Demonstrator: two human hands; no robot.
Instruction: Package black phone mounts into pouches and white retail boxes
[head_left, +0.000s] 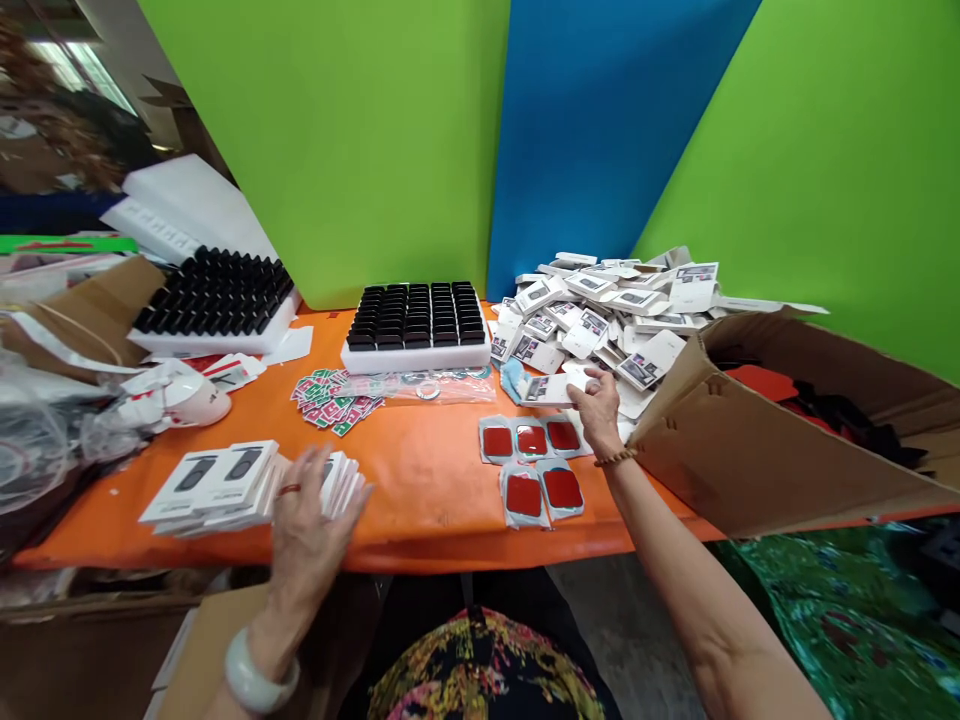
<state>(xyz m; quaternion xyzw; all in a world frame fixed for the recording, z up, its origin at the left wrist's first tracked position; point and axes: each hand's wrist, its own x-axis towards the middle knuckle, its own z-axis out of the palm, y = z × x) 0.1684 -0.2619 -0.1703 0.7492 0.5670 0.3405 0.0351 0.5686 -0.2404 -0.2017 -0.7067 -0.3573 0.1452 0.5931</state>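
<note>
My right hand [600, 412] pinches a flat white printed box [549, 390] between thumb and fingers, in front of the heap of similar boxes [592, 318]. A light-blue cloth [514, 380] lies at that box's left end. My left hand [311, 525], slightly blurred, has its fingers apart beside the stacked white boxes [225, 485] at the front left. Part of the stack is hidden behind this hand, so I cannot tell whether it touches them. Several red square pads on pale backing [525, 494] lie near the right wrist.
A white foam tray [420, 357] of upright black pieces stands mid-table; another foam tray [214, 342] stands at the left. Colourful stickers [337, 400] lie before the middle tray. An open cardboard box [780, 450] stands on the right, and green and blue panels [577, 130] rise behind.
</note>
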